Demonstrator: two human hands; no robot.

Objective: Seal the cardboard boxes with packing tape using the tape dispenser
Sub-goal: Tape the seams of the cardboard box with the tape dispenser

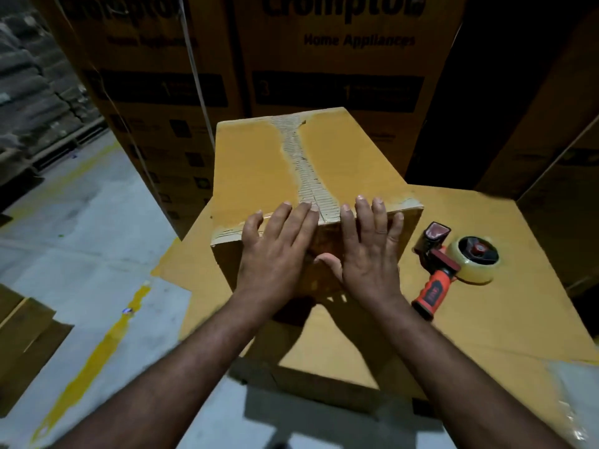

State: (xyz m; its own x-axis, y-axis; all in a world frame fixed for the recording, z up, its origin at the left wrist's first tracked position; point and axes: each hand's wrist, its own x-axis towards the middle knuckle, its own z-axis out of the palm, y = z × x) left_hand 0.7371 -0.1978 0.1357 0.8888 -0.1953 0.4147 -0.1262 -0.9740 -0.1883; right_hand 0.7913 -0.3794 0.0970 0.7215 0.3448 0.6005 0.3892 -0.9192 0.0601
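Note:
A small brown cardboard box [259, 163] stands on a larger flat box [486, 319]. Down the middle of its top runs a torn strip of bare corrugation along the flap seam. My left hand [275, 251] and my right hand [372, 251] lie flat over the box's near top edge, one on each side of the seam, with straight fingers pressing on top and the palms against the near face. To the right of the small box, on the larger box, lies the tape dispenser [453, 264], with an orange handle and a roll of clear tape; neither hand touches it.
Tall printed appliance cartons [340, 59] stand close behind and to the right. Grey concrete floor with a yellow line [97, 351] lies to the left. Flattened cardboard [26, 335] sits at the lower left, and clear plastic film [573, 400] at the lower right.

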